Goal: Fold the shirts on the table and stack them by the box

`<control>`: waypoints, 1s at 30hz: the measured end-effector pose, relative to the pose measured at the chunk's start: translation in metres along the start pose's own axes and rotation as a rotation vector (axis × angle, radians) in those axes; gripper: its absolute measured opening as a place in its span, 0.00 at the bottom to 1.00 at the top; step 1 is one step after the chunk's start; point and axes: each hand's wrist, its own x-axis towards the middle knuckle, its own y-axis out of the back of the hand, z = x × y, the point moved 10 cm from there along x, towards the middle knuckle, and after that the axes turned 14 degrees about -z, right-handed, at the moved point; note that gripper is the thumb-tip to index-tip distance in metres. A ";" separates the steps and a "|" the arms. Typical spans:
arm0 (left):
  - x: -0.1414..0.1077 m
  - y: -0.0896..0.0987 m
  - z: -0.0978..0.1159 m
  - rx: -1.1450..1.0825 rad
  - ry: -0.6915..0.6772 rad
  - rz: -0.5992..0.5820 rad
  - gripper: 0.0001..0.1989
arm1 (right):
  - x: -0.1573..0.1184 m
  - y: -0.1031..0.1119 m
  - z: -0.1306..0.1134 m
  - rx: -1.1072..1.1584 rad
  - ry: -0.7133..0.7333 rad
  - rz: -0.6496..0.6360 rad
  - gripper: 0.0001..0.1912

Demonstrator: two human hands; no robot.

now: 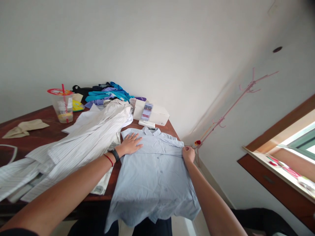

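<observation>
A light blue button-up shirt lies front side up on the dark wooden table, its collar toward the wall and its hem hanging over the near edge. My left hand rests flat with fingers spread on the shirt's left shoulder area. At the right edge, near the sleeve, my right hand has its fingers closed on the shirt's cloth. Left of the shirt lies a pile of white striped shirts, partly beside my left forearm.
A plastic cup with a red straw stands at the left, near a beige cloth. Colourful clothes are heaped by the wall. Behind the collar sits a white box. A pink coat rack leans in view at right.
</observation>
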 end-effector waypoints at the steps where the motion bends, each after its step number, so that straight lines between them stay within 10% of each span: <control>1: -0.001 0.000 0.000 -0.003 0.005 0.002 0.33 | 0.001 -0.001 0.001 0.000 -0.012 -0.005 0.25; 30: -0.001 -0.004 -0.003 0.027 0.020 -0.032 0.36 | 0.003 -0.009 -0.001 0.033 -0.006 -0.081 0.23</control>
